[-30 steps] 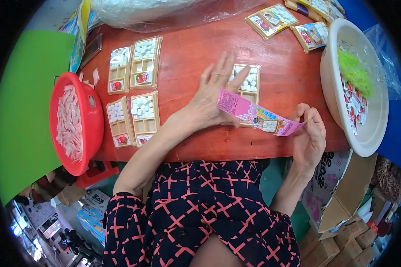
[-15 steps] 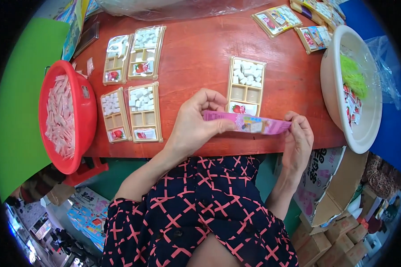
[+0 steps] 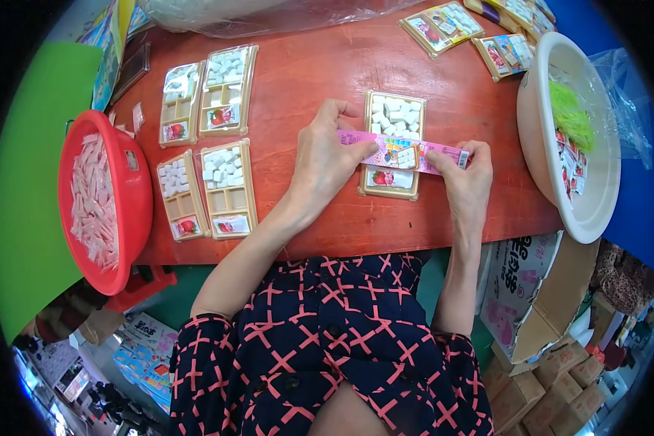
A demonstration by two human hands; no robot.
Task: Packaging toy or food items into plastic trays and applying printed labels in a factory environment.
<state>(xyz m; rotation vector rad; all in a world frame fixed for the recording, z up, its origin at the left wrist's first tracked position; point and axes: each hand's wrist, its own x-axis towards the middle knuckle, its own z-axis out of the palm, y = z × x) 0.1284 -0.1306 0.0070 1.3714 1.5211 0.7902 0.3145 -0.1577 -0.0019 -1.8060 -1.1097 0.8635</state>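
Near the red table's (image 3: 305,80) front edge, left hand (image 3: 325,161) and right hand (image 3: 463,182) pinch a pink strip (image 3: 403,151) over a tan tray (image 3: 391,145); keep it flat and straight

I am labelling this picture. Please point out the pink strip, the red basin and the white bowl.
pink strip (image 3: 392,151), head view, on its printed middle between the hands.
red basin (image 3: 139,190), head view, on its right rim.
white bowl (image 3: 534,156), head view, on its left rim.

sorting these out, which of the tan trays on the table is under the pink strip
The lone tan tray between both hands, right of the four grouped trays; the pink strip crosses over its middle.
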